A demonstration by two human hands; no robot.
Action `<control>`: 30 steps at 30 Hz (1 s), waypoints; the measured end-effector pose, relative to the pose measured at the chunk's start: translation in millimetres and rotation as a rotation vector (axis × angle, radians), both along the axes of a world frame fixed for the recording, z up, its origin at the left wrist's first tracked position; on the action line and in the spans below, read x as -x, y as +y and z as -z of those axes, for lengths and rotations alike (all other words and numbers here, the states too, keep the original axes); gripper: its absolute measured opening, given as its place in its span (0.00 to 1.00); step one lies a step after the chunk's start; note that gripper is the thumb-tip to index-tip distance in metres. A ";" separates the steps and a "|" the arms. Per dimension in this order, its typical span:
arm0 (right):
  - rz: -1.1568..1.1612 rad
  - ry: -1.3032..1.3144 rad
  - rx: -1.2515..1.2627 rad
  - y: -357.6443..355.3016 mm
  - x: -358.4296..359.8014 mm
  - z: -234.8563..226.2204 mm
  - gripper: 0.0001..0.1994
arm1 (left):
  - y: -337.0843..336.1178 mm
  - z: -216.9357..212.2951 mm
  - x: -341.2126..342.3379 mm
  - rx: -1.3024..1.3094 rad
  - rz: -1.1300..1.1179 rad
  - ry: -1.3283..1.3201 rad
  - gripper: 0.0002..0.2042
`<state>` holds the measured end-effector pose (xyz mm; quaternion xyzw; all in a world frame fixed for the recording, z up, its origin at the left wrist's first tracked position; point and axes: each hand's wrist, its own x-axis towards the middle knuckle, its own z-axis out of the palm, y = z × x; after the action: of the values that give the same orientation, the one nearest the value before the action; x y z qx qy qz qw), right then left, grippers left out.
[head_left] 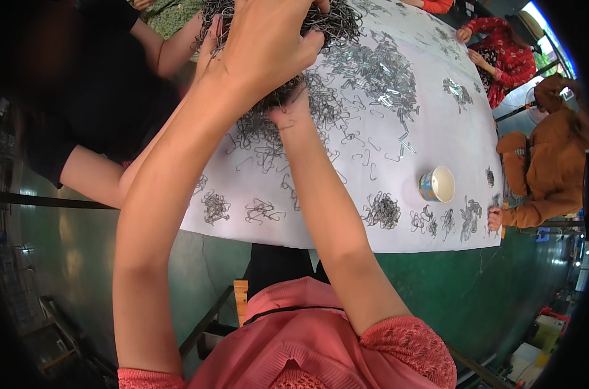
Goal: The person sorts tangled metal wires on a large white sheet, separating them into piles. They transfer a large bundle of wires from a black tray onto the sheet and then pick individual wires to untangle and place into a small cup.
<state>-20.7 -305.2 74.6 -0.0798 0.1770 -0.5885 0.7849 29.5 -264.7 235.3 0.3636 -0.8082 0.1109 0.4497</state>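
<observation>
A large tangled clump of bent metal hooks (336, 23) sits at the top of the view, around both my hands. My left hand (265, 48) reaches over the clump, its fingers bent into the hooks. Only the base of my right hand (290, 111) shows, low against the clump; its fingers are hidden behind hooks and my left hand. Loose hooks (317, 110) spread over the white-covered table (398, 223) beside my right wrist.
Small piles of hooks (381, 211) lie along the near edge, with a paper cup (437, 184) to their right. Shiny metal pieces (379, 74) are heaped farther back. A co-worker in black (93, 84) sits close at left; another in brown (547, 168) sits at right.
</observation>
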 end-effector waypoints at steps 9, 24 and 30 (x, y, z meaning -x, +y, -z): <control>-0.127 0.435 -0.004 -21.4 32.7 3.5 0.21 | -4.5 -0.2 -12.1 0.028 0.041 0.043 0.13; -0.162 0.037 0.139 -12.6 9.9 18.6 0.26 | 6.8 5.5 -9.8 -0.059 0.036 -0.007 0.12; -0.203 0.120 -0.007 5.6 8.5 24.3 0.28 | 4.7 5.7 -8.0 -0.041 0.025 -0.011 0.12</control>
<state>-29.2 -299.6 50.3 -0.1295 0.2168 -0.4996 0.8287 37.5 -259.9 229.6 0.3620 -0.8173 0.0910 0.4390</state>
